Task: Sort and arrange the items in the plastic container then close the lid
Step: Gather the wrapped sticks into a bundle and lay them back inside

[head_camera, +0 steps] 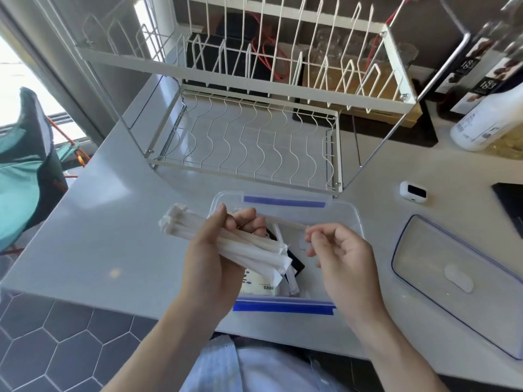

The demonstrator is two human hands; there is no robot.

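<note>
Left hand (215,250) grips a bundle of paper-wrapped chopsticks (226,239) above the open plastic container (351,219) on the table (113,222). Right hand (342,258), fingers loosely curled, holds nothing. Lid (452,281) lies just right of the container.

The number "1883" reads, upside down, on two dark labels of the box (478,63) at the countertop's far right corner, while print on the white bottle (486,120) and the packet (259,287) in the container is too blurred to read.
</note>
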